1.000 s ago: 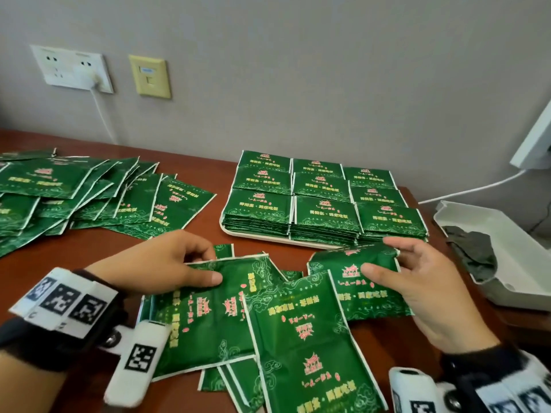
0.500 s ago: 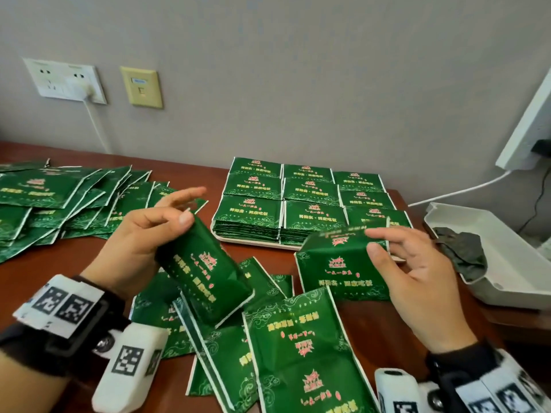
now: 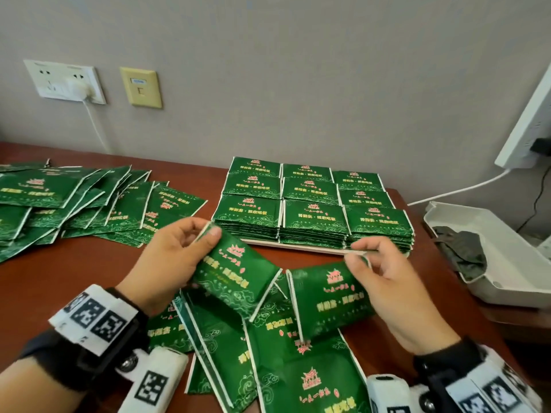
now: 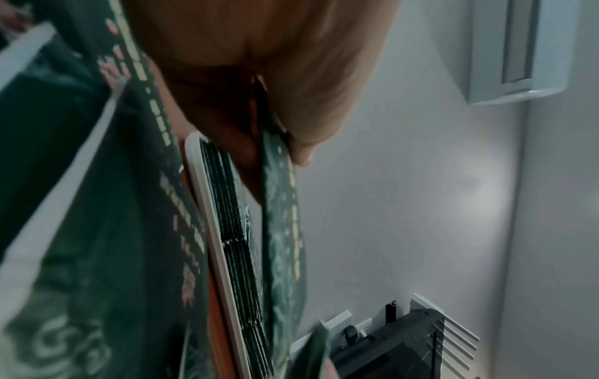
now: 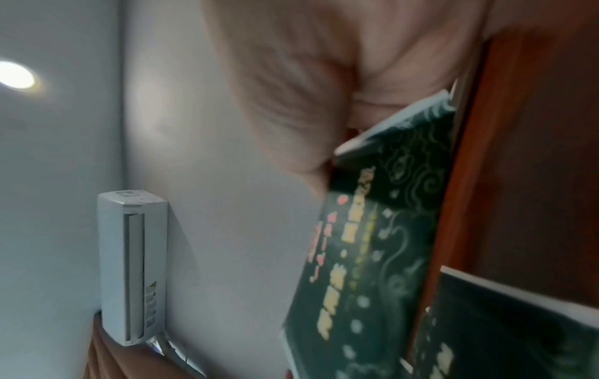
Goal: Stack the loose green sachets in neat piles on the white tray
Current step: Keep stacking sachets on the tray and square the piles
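My left hand pinches the top edge of a green sachet and holds it tilted above the table. My right hand pinches the upper edge of a second green sachet, lifted just in front of the white tray. The tray holds several neat piles of sachets in rows. Several loose sachets lie overlapping on the table under my hands. In the left wrist view my fingers clamp the sachet edge-on beside the tray. The right wrist view shows the held sachet under my palm.
A big spread of loose sachets covers the table's left side. A white bin with a dark cloth stands at the right edge. Wall sockets and a cable run along the back wall.
My left hand picked a sachet off the table pile and raised it toward the centre. My right hand lifted its sachet and turned it upright in front of the tray.
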A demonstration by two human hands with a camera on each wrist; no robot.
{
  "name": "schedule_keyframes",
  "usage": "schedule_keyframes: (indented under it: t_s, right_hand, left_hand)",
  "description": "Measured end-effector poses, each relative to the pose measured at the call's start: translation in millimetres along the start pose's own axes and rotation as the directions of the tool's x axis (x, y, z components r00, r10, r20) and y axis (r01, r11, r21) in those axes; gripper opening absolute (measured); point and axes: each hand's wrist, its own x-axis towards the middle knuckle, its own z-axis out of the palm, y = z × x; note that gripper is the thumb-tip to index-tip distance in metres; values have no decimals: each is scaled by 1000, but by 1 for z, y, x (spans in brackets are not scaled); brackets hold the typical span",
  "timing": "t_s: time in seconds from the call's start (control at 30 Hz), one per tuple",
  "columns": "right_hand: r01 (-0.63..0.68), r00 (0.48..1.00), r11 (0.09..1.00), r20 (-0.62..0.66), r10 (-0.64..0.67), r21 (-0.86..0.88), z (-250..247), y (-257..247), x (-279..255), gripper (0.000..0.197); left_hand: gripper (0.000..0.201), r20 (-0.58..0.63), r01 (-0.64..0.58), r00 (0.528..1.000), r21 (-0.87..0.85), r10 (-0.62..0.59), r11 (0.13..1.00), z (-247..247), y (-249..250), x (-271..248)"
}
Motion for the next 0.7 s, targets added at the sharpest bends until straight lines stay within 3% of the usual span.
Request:
schedule_keyframes:
  t_s: [0.1,0.23,0.33,0.4,0.47,0.6,0.7]
  right_hand:
    - [-149,968,973,175,181,-179,-1,9,0,42]
    - [-166,974,966,117,192,-199,-3,10,1,62]
    - [-140,985,980,81,153,-143,-3,12,2,59]
    - [-107,989,990,89,115,-94,-2,12,2,53]
    - [-61,994,996,92,66,-60,0,12,2,45]
    - [41,999,989,38,-36,-143,3,10,-1,28]
    - [52,998,999,25,-51,-8,2,2,-3,21]
  left_hand:
    - [28,128,112,983,144,-131,983,1,-1,-2]
    - [54,90,164,979,176,-182,971,2,0,-2]
    - [65,132,153,974,221,-185,963,0,2,-3]
    - [60,198,108,968,228,-155,968,-1,2,-4]
    - [41,227,42,969,232,-96,972,-1,1,-6]
    - [19,173,-6,984,248,-38,969,-1,0,-6]
    - [16,141,-21,990,176,-4,984,-1,2,-8]
